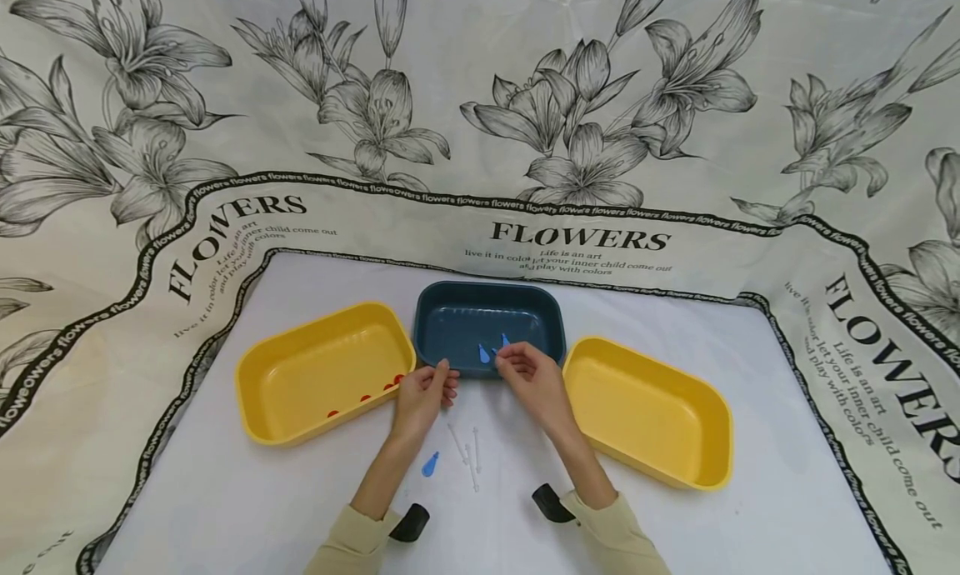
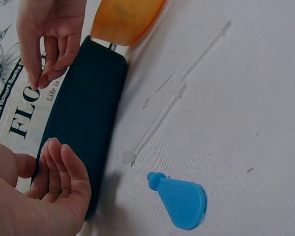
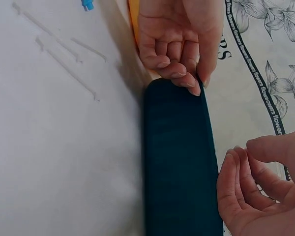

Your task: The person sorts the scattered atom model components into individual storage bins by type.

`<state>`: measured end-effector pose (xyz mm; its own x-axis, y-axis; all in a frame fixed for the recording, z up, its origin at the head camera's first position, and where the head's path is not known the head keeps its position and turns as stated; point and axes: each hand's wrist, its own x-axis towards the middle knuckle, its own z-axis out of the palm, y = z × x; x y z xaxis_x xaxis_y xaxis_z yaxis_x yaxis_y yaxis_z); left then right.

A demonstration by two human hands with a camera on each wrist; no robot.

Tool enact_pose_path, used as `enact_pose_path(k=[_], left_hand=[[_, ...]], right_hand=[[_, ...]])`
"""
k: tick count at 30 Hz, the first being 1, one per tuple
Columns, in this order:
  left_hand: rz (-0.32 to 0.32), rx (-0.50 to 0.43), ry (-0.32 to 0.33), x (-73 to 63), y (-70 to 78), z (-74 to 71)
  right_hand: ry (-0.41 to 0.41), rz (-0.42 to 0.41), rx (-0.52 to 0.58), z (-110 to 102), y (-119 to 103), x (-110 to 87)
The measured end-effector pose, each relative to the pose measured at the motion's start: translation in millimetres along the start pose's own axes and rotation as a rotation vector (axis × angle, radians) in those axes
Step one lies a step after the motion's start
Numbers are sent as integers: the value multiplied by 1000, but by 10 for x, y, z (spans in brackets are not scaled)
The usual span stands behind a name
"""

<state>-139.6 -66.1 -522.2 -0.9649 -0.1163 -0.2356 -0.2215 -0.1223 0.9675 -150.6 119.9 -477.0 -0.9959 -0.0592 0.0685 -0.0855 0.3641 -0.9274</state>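
A dark blue tray stands in the middle of the table. My left hand grips the rim at its near left corner, thumb on one side of the wall and fingers on the other. Over the tray's near right part is my right hand, fingers bent, thumb close to the fingertips; nothing shows between them in the wrist views. Inside, by those fingertips, lie small blue drop-shaped pieces. Another blue drop-shaped piece, knobbed at its narrow end, lies on the white cloth near my left forearm.
Several thin whitish plastic sticks lie between the forearms. A yellow tray with red pieces along its near wall stands left. Another yellow tray stands right. Behind the table hangs a floral cloth.
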Motion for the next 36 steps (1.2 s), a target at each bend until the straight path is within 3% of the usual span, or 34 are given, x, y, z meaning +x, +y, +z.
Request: enact_pose_path(k=[13, 22, 31, 36], left_hand=[[0, 18, 19, 0, -22, 10], [-7, 29, 22, -2, -19, 12], [0, 29, 20, -20, 0, 8], [-14, 35, 6, -6, 0, -4]], right_hand=[[-8, -13, 23, 103, 26, -188], [3, -62, -122, 196, 66, -330], [-62, -101, -74, 323, 134, -438], [-89, -77, -80, 377, 150, -501]])
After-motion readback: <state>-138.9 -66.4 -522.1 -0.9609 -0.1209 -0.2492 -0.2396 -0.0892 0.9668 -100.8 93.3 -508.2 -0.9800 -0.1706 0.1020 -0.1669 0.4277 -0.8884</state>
